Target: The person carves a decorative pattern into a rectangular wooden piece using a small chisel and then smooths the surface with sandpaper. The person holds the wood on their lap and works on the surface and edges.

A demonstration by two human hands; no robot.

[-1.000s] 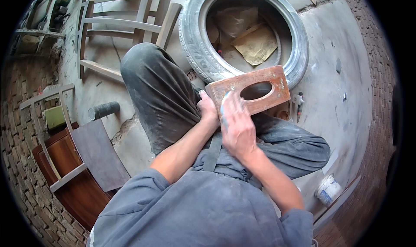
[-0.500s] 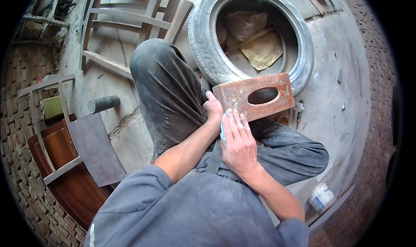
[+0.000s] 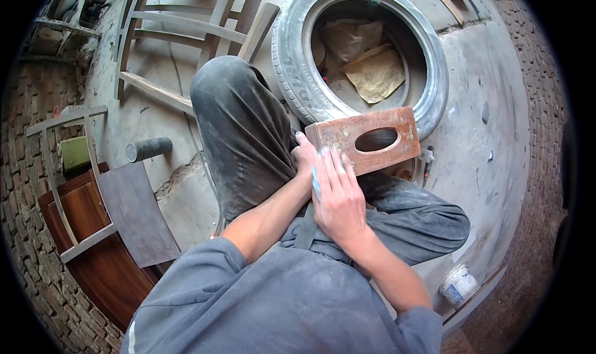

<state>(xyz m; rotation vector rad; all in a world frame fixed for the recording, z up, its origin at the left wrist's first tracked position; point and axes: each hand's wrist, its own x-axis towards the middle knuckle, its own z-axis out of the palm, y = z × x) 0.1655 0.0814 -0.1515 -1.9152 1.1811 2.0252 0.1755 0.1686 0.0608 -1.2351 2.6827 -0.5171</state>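
Observation:
A reddish-brown wooden tissue box with an oval hole in its upper face rests tilted over my lap, small pale spots dotting its surface. My left hand grips the box's left end, thumb up along the edge and the other fingers mostly hidden. On the near left part of the box lies my right hand, its dusty fingers stretched out together. Under that palm a strip of thin light-blue sheet, perhaps sandpaper, peeks out at the left; the hand presses it to the box.
Beyond the box lies a dusty tyre with a yellowish sheet inside. Wooden chair frames stand at the far left. Nearer are a dark cylinder, a grey board and a brown panel. A white tub stands at right.
My right hand has slid slightly up and left over the box, its fingers a little blurred. The left hand keeps its hold, and the box has barely shifted.

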